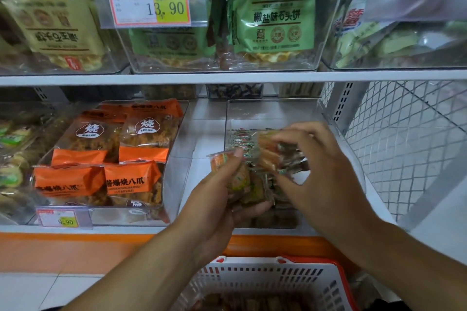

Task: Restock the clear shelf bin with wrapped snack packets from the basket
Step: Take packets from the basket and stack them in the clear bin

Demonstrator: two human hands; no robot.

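Observation:
The clear shelf bin [273,111] stands on the lower shelf at centre right, with several small wrapped snack packets [238,142] lying inside. My left hand [217,199] grips a bunch of packets [241,179] in front of the bin. My right hand [323,171] pinches a few more packets [280,156] over the bin's opening. Below, the white basket with a red rim [273,278] holds more brown packets [252,302].
A clear bin of orange snack bags [118,156] stands to the left, with a price tag [60,218] in front. Bins of green and yellow packs [275,23] fill the upper shelf. A white wire mesh panel [409,139] closes the right side.

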